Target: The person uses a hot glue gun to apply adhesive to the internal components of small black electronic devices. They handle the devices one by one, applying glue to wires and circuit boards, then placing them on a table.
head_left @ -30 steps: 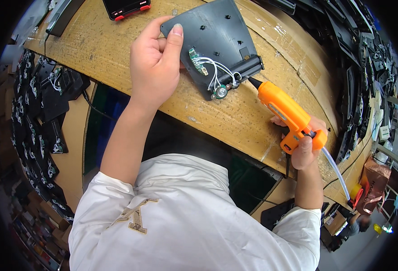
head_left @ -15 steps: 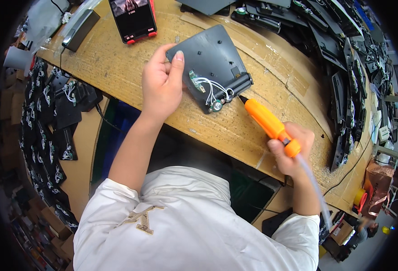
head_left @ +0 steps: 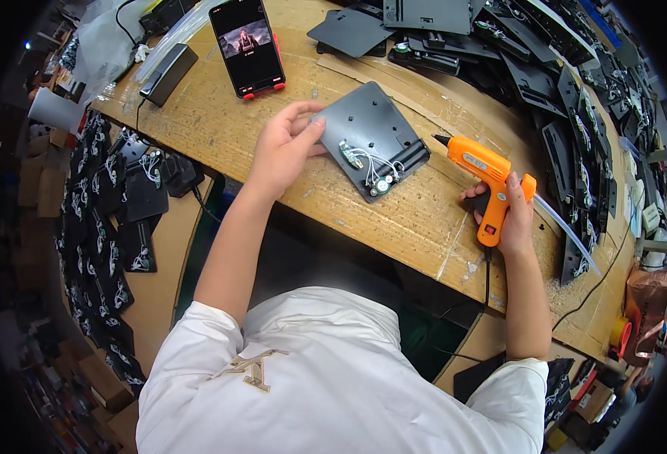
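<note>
My left hand (head_left: 279, 159) grips a dark grey plastic panel (head_left: 365, 115) by its left corner, thumb on top and fingers beneath, tilted above the table. On the panel's upper face are a small green circuit board (head_left: 351, 155), thin white wires (head_left: 380, 159), a round metal-centred part (head_left: 382, 185) and a black tube-like bar (head_left: 412, 160) along the right edge. An orange hot glue gun (head_left: 478, 160) is in my right hand (head_left: 518, 216), fingers wrapped round its handle. Its black nozzle points left, just off the bar, not touching. A translucent glue stick (head_left: 568, 231) trails from its back.
A phone (head_left: 248, 45) leans on a red stand at the back, beside a dark oblong box (head_left: 169, 74). Similar panels are heaped at the back right (head_left: 530, 76), and many with wires stand on the left (head_left: 138, 189). The gun's black cord (head_left: 488, 276) drops over the wooden table's front edge.
The glue gun has turned so its side and handle show, and its nozzle has drawn slightly away from the panel. The panel has come a little nearer to me. The whole view has shifted.
</note>
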A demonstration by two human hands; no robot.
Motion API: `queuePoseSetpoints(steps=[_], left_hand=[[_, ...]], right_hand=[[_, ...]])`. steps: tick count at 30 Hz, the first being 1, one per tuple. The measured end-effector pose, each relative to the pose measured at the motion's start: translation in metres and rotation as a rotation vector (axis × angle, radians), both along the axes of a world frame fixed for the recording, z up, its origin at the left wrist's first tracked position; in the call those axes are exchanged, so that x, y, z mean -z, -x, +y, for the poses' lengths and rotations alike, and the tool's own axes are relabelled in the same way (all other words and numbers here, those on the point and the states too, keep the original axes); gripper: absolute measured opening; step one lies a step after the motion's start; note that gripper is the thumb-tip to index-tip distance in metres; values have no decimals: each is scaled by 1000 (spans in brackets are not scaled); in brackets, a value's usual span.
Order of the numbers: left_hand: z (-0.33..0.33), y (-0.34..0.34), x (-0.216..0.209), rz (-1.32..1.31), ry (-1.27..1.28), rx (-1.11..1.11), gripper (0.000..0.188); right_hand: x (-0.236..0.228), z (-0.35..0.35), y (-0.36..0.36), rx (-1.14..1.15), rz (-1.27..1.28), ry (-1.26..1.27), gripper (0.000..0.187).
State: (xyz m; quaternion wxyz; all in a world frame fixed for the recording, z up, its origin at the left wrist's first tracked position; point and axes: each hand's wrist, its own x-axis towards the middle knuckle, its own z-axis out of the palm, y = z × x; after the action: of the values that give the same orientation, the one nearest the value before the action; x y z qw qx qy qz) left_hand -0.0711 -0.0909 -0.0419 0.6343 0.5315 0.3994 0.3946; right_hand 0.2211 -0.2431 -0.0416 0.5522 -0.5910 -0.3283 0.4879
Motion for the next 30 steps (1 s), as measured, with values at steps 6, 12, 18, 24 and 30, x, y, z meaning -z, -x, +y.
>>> queuePoseSetpoints(steps=[6,12,18,24,30], left_hand=[[2,0,6,49,-68,48,26],[-7,-4,14,23,-223,27,22],[-9,-4,16,43,-264,11,22],[-23,33,-22,25,-162,-37,22],[-38,256,-111,143,-467,-541,21]], right_hand=[[-2,-9,-2,-164,145,-45,48],[-22,-14,32,-273,-306,-52,29],[-24,-13,36,-284,-315,-123,40],[0,-1,-9,143,205,-311,61],[5,3,-22,280,216,-237,47]])
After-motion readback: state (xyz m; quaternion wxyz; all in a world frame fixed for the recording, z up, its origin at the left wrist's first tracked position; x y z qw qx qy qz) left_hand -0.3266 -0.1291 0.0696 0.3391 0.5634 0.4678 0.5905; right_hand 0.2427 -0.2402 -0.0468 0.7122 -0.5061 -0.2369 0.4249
